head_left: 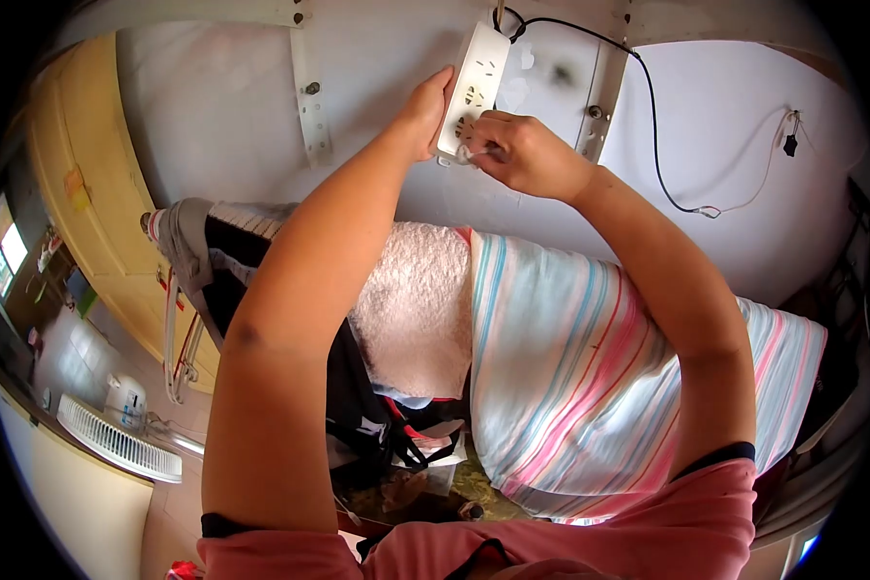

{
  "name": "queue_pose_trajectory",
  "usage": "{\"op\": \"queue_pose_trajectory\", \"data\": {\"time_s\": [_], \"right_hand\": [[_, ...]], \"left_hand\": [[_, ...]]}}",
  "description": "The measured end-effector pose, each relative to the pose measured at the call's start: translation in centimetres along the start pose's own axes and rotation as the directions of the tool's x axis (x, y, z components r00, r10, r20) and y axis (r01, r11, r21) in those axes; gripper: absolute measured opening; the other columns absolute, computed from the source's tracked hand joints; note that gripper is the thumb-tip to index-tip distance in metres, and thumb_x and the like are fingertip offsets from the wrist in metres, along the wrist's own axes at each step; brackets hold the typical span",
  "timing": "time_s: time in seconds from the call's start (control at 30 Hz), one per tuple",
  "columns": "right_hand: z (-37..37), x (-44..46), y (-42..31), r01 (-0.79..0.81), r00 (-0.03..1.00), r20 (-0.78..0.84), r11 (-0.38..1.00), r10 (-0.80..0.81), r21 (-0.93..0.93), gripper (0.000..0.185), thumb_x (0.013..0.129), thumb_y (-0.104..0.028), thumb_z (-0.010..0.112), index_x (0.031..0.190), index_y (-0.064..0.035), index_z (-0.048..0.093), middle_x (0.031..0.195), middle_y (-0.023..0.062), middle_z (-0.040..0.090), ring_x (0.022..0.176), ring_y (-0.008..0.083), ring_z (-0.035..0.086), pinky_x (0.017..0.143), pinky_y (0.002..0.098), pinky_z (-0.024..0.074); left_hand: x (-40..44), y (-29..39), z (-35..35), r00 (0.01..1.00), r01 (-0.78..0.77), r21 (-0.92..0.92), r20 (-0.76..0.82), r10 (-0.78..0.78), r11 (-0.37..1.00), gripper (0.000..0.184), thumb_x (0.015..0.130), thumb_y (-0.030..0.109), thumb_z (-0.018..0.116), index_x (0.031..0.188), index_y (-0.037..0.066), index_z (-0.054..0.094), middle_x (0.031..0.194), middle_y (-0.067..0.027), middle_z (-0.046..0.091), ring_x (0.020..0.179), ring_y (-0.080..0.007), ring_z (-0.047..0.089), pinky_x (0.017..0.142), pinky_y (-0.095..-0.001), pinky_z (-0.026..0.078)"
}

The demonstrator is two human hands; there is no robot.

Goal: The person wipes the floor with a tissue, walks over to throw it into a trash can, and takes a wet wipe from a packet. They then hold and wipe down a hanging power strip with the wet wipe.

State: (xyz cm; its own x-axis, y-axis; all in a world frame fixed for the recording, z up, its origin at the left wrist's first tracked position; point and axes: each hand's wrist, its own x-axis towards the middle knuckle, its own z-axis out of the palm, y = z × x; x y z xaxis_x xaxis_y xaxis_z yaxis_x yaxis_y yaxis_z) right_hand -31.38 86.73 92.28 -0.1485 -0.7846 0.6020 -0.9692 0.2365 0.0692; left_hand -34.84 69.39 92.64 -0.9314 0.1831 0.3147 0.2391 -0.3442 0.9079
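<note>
A white power strip (483,68) with several sockets hangs tilted against the wall, a black cable at its top. My left hand (429,111) is closed around the strip's left edge, its fingers mostly behind it. At the strip's lower right, my right hand (520,153) is closed in a pinch. Between its fingertips and the lowest sockets is a small pale, translucent thing (468,153), too blurred to name.
A black cord (652,106) loops down the wall to the right. Below my arms hang a striped cloth (551,358) and a fluffy pinkish towel (416,309). Metal brackets (311,106) stand against the wall. A yellow door (97,174) and a white fan (116,440) are at left.
</note>
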Motion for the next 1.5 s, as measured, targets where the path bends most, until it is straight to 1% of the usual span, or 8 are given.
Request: {"op": "queue_pose_trajectory", "data": {"time_s": [0.13, 0.4, 0.6, 0.9, 1.07, 1.3, 1.4, 1.5], "right_hand": [[1.6, 1.2, -1.0, 0.128, 0.972, -0.210, 0.988, -0.108, 0.085, 0.010, 0.077, -0.001, 0.063, 0.085, -0.0021, 0.056, 0.082, 0.0105, 0.058, 0.068, 0.0247, 0.059, 0.063, 0.0335, 0.0475], [-0.9, 0.0, -1.2, -0.029, 0.995, 0.099, 1.000, 0.028, 0.002, 0.007, 0.074, 0.000, 0.059, 0.077, -0.0023, 0.053, 0.079, 0.0109, 0.058, 0.069, 0.0303, 0.057, 0.062, 0.0377, 0.0457], [1.4, 1.3, -1.9, 0.133, 0.971, -0.202, 0.991, -0.124, 0.031, 0.012, 0.075, 0.002, 0.062, 0.082, -0.0025, 0.053, 0.081, 0.0102, 0.056, 0.067, 0.0265, 0.057, 0.061, 0.0348, 0.0464], [0.1, -0.4, -0.5, 0.087, 0.995, 0.041, 0.995, -0.086, -0.040, 0.012, 0.074, 0.002, 0.061, 0.082, -0.0028, 0.054, 0.077, 0.0092, 0.055, 0.060, 0.0240, 0.056, 0.057, 0.0341, 0.0447], [2.1, 1.0, -1.0, 0.116, 0.964, -0.252, 0.987, -0.085, 0.110, 0.012, 0.076, 0.000, 0.064, 0.080, -0.0022, 0.054, 0.076, 0.0104, 0.056, 0.061, 0.0224, 0.057, 0.057, 0.0346, 0.0448], [-1.4, -1.0, 0.3, 0.146, 0.989, 0.041, 0.983, -0.142, -0.115, 0.011, 0.072, 0.002, 0.062, 0.078, -0.0016, 0.053, 0.074, 0.0106, 0.054, 0.061, 0.0268, 0.056, 0.056, 0.0341, 0.0449], [-3.0, -1.4, 1.9, -0.059, 0.985, -0.164, 0.996, 0.048, -0.065, 0.010, 0.073, 0.000, 0.061, 0.077, -0.0005, 0.051, 0.070, 0.0073, 0.052, 0.057, 0.0157, 0.046, 0.055, 0.0278, 0.0412], [-3.4, -0.7, 2.8, -0.265, 0.864, -0.296, 0.867, 0.408, 0.423, 0.010, 0.081, -0.011, 0.057, 0.082, -0.0038, 0.050, 0.073, 0.0021, 0.055, 0.060, 0.0095, 0.046, 0.056, 0.0241, 0.0402]], "left_hand": [[0.5, -0.3, 0.3, 0.998, 0.020, -0.041, -0.063, -0.023, 0.999, 0.047, 0.096, 0.042, 0.027, 0.113, 0.008, 0.054, 0.103, -0.0097, 0.062, 0.088, -0.0233, 0.060, 0.075, -0.0374, 0.050], [-0.5, 0.1, 0.8, 0.999, -0.020, 0.009, -0.048, 0.020, 1.000, 0.048, 0.097, 0.042, 0.026, 0.115, 0.007, 0.054, 0.102, -0.0101, 0.062, 0.087, -0.0233, 0.061, 0.072, -0.0371, 0.052], [0.1, -0.4, 0.8, 0.995, -0.080, 0.034, -0.051, 0.081, 0.996, 0.046, 0.097, 0.040, 0.026, 0.113, 0.008, 0.055, 0.099, -0.0100, 0.062, 0.086, -0.0225, 0.061, 0.071, -0.0375, 0.052], [-0.3, -0.2, 0.9, 0.998, -0.012, -0.004, -0.067, 0.012, 1.000, 0.046, 0.097, 0.041, 0.027, 0.114, 0.008, 0.055, 0.098, -0.0098, 0.063, 0.084, -0.0228, 0.061, 0.072, -0.0380, 0.052], [0.2, -0.4, 0.8, 1.000, 0.000, -0.058, -0.005, -0.001, 0.998, 0.047, 0.097, 0.042, 0.027, 0.114, 0.008, 0.055, 0.098, -0.0099, 0.063, 0.085, -0.0231, 0.061, 0.072, -0.0385, 0.052], [0.2, 0.0, -0.1, 0.999, -0.006, -0.037, 0.038, 0.007, 0.999, 0.045, 0.097, 0.039, 0.026, 0.108, 0.007, 0.055, 0.091, -0.0108, 0.063, 0.073, -0.0225, 0.063, 0.062, -0.0374, 0.054], [0.2, 0.1, -0.3, 0.995, -0.037, 0.048, 0.095, 0.032, 0.998, 0.051, 0.096, 0.040, 0.026, 0.113, 0.003, 0.057, 0.087, -0.0106, 0.064, 0.071, -0.0231, 0.064, 0.062, -0.0341, 0.055], [0.2, 0.1, -0.1, 0.988, -0.027, 0.018, 0.155, 0.024, 0.999, 0.055, 0.096, 0.040, 0.022, 0.112, 0.002, 0.057, 0.081, -0.0124, 0.063, 0.067, -0.0213, 0.063, 0.058, -0.0321, 0.054]]}}
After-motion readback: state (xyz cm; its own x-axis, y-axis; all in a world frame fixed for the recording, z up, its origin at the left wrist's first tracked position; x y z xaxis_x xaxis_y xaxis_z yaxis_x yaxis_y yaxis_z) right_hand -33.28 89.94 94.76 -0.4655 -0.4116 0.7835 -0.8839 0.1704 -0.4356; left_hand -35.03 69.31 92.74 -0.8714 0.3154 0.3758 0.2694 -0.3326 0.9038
